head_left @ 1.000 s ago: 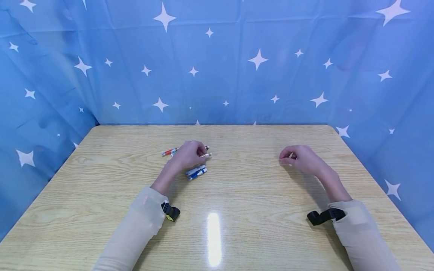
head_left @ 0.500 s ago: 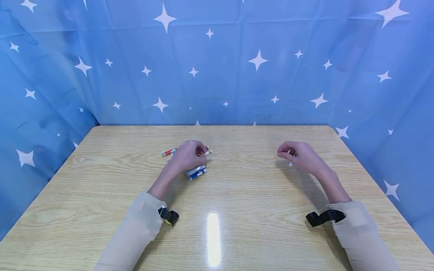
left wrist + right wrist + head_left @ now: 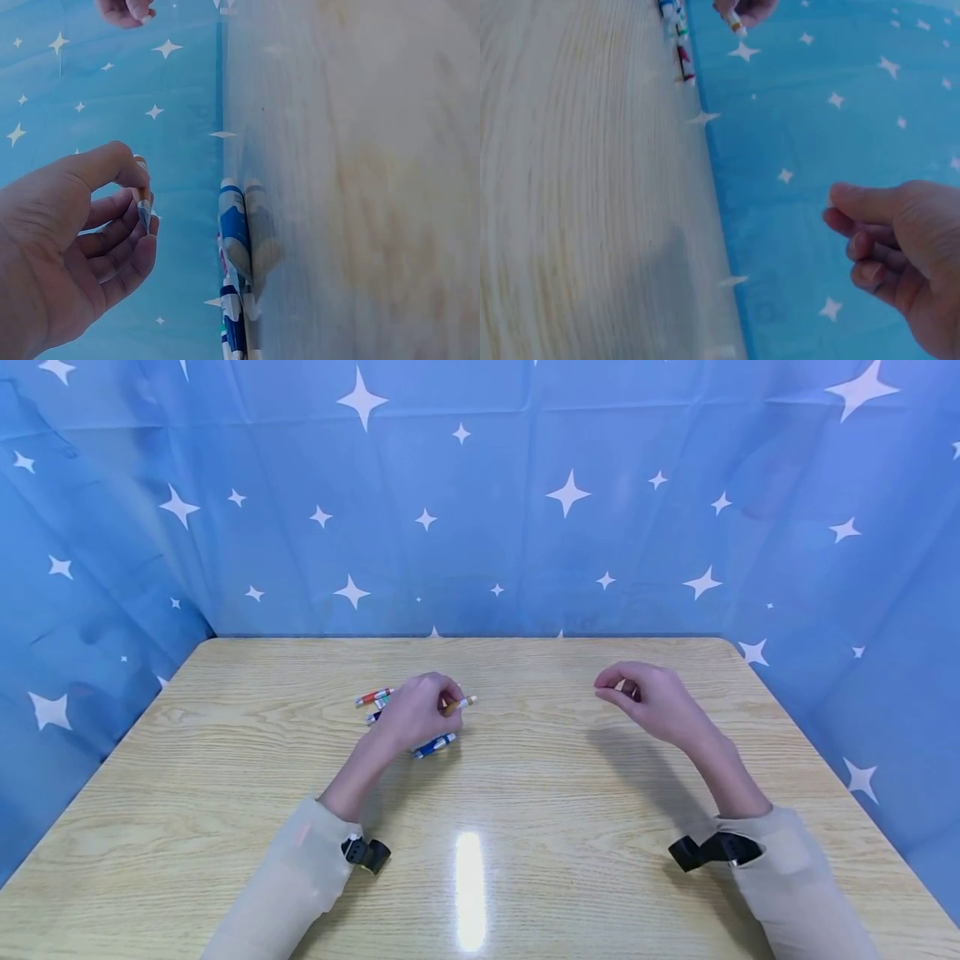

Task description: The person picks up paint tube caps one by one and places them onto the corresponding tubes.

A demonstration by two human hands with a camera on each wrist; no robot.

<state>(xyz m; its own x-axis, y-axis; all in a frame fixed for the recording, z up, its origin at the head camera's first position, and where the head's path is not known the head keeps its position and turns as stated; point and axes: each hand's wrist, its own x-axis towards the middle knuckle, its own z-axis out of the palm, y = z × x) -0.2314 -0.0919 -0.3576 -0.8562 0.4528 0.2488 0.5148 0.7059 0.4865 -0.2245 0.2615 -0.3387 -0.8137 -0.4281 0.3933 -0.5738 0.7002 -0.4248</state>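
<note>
One orange pen in the left hand, pale end toward the right

From where I stand, the left hand has that pen pinched between thumb and fingers, raised over the table. Its long axis runs sideways and slightly away from the person, so the pale end sticks out past the fingertips on the side facing the right hand. That gap is the relation that counts, I'd judge: the left hand has the pen, while the right hangs well apart, also above the table, its thumb and forefinger tips pressed together. Whether something small sits between those tips, I cannot tell.

Below the left hand, a blue pen lies slantwise on the table, just on the person's side. A red pen lies beyond the wrist, to its left, with a dark pen near it, partly hidden.
</note>
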